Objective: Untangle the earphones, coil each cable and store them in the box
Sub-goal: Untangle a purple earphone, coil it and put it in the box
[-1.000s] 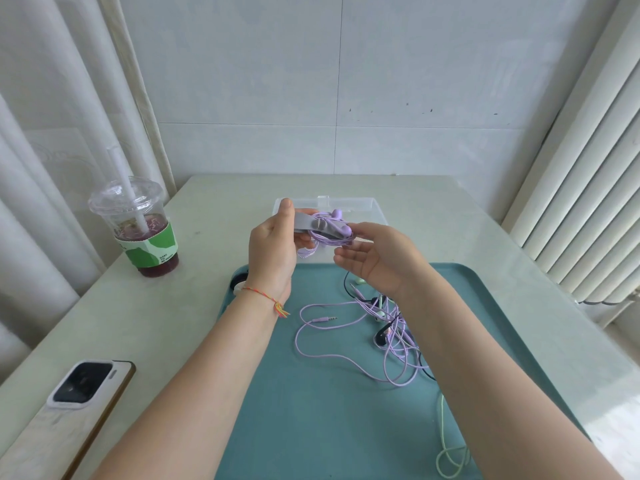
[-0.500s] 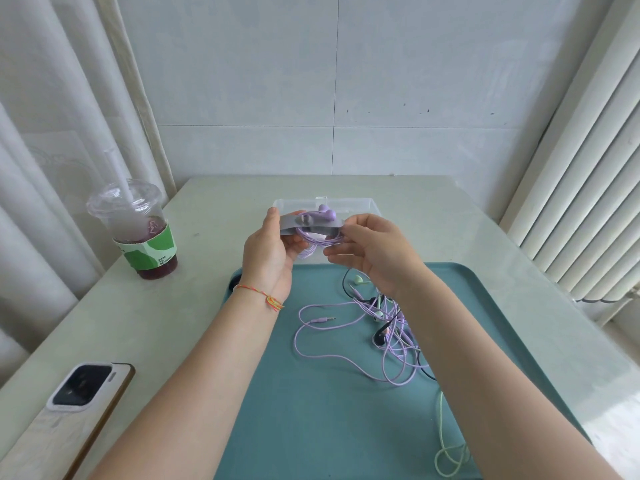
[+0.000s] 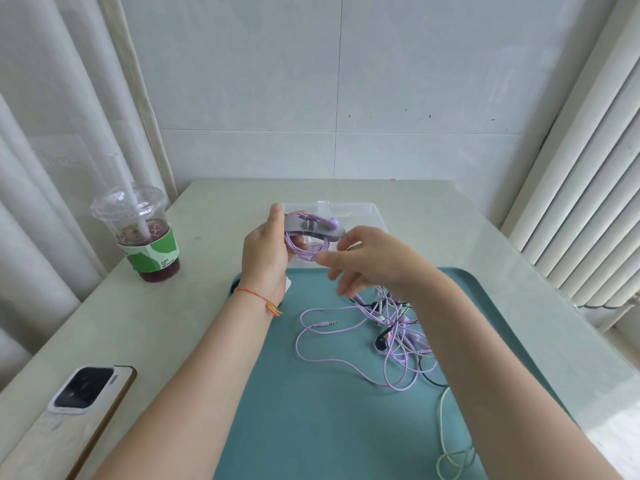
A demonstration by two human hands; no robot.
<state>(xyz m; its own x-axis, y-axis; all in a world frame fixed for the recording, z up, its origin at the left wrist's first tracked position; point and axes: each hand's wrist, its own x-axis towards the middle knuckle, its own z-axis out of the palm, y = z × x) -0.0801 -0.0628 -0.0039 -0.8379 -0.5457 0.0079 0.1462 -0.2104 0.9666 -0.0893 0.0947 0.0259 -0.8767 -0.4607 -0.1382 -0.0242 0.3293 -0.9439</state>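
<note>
Two hands work above the far edge of the tray; the left hand grips a coiled purple earphone with a grey strap across it, held just in front of the clear box at twelve o'clock; the right hand, which half a second ago pinched the strap's free end, has let go and now hangs beside the coil at three o'clock, fingers loose and spread, holding nothing; I judge the strap is fastened and this coil is ready to go into the box; at five o'clock the remaining tangle of purple, black and pale green cables lies unchanged on the teal tray, so most of the task remains; at nine o'clock on the bench stands a drink cup, its green sleeve bearing small white print too fine to read; a phone lies at seven o'clock.
</note>
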